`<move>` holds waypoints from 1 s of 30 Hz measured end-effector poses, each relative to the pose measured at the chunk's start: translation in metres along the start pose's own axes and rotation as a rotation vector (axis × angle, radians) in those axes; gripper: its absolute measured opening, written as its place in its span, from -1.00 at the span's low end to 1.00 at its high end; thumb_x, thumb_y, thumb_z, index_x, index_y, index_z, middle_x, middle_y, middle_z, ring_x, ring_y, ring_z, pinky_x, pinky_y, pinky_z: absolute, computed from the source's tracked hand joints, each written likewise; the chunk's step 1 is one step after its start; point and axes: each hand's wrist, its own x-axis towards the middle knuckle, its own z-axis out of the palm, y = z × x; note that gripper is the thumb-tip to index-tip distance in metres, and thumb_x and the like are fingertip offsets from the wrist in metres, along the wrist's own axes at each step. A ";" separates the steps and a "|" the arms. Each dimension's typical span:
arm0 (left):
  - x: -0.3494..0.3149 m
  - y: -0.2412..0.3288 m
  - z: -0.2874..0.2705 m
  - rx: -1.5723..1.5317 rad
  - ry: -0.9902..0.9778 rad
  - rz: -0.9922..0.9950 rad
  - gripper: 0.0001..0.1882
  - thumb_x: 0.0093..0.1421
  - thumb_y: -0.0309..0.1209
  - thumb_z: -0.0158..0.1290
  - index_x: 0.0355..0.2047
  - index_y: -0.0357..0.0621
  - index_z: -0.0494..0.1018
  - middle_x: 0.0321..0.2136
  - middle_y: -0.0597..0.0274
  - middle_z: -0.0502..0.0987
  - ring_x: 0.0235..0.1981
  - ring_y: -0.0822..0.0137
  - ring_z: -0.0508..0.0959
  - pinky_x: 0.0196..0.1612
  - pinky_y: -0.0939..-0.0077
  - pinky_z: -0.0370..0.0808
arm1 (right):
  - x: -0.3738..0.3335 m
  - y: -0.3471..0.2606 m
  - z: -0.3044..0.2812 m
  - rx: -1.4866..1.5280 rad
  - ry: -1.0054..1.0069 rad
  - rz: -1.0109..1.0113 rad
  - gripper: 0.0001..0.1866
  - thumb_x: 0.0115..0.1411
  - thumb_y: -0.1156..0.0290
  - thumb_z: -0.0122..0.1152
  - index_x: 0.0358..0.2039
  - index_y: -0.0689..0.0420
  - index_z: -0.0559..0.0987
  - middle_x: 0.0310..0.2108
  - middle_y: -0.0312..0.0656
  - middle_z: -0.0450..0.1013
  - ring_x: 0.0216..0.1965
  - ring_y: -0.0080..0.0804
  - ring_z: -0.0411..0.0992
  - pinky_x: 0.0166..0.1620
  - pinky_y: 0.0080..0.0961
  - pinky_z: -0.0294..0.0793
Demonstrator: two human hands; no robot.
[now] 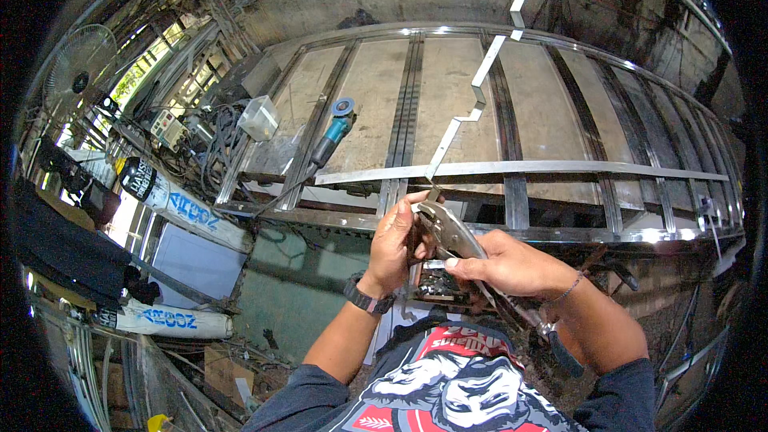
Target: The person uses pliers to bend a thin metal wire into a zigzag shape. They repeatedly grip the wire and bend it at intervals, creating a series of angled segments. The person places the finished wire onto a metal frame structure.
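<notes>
A thin metal strip (pixel 490 60), bent into a zigzag of steps, stretches away from my hands over the frame. Its near end runs into the jaws of a pair of locking pliers (pixel 454 234). My right hand (pixel 512 262) is closed around the pliers' handles, which point down toward my body. Beside the jaws, my left hand (pixel 394 232) pinches the near end of the strip between thumb and fingers. Both hands are in front of the frame's near edge. The fingertips of my left hand are partly hidden behind the pliers.
A long flat bar (pixel 520 167) lies across the metal frame (pixel 512 200). An angle grinder (pixel 332 138) and a clear plastic box (pixel 258 118) rest at the left. Gas cylinders (pixel 188 206), cables (pixel 210 144) and a fan (pixel 80 64) stand further left.
</notes>
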 end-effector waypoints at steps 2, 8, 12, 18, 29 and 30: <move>0.002 0.006 -0.001 0.036 -0.042 0.026 -0.42 0.51 0.07 -0.20 0.14 -0.22 0.43 -0.53 0.39 0.44 -0.62 0.59 0.27 -0.58 0.65 0.21 | 0.003 0.008 -0.010 -0.396 0.080 -0.197 -0.65 0.38 0.21 0.15 0.01 0.21 0.50 -0.39 -0.09 0.56 -0.44 -0.15 0.58 -0.33 -0.13 0.58; 0.000 0.008 0.002 0.211 0.068 0.069 -0.40 0.49 0.06 -0.13 0.15 -0.25 0.44 -0.64 0.49 0.27 -0.66 0.61 0.19 -0.59 0.67 0.14 | -0.001 0.004 -0.024 -0.737 0.200 -0.088 -0.49 0.39 -0.07 0.09 -0.02 0.16 0.59 -0.35 0.18 0.60 -0.22 0.24 0.58 -0.14 0.03 0.54; -0.003 0.001 -0.007 0.078 0.042 -0.012 -0.39 0.50 0.04 -0.11 0.25 -0.25 0.38 -0.63 0.49 0.29 -0.64 0.63 0.22 -0.56 0.69 0.16 | 0.000 0.004 -0.023 -0.659 0.151 -0.087 -0.47 0.40 -0.09 0.09 -0.05 0.18 0.59 -0.41 0.15 0.58 -0.33 0.18 0.58 -0.20 -0.03 0.52; 0.002 0.008 -0.012 0.107 0.079 -0.044 -0.42 0.50 0.06 -0.14 0.15 -0.23 0.44 -0.67 0.50 0.20 -0.68 0.61 0.17 -0.59 0.66 0.16 | -0.003 0.014 -0.036 -0.514 0.059 -0.143 -0.53 0.42 -0.01 0.14 -0.03 0.20 0.58 -0.44 -0.01 0.56 -0.40 -0.24 0.52 -0.23 -0.23 0.50; 0.014 0.031 -0.047 -0.517 -0.069 -0.125 -0.38 0.57 -0.03 -0.35 0.21 -0.36 0.37 -0.71 0.44 0.11 -0.75 0.49 0.12 -0.61 0.49 0.23 | -0.018 0.061 -0.053 0.782 0.094 -0.182 -0.38 0.27 0.40 0.16 0.21 0.60 0.30 -0.40 -0.16 0.49 -0.78 -0.46 0.42 -0.81 -0.62 0.42; 0.016 0.031 -0.047 -0.538 -0.095 -0.126 -0.38 0.57 -0.03 -0.36 0.22 -0.36 0.37 -0.71 0.44 0.12 -0.75 0.49 0.12 -0.60 0.48 0.23 | -0.016 0.081 -0.053 1.003 0.012 -0.242 -0.33 0.23 0.43 0.16 0.25 0.59 0.24 -0.37 -0.16 0.48 -0.78 -0.40 0.43 -0.81 -0.59 0.43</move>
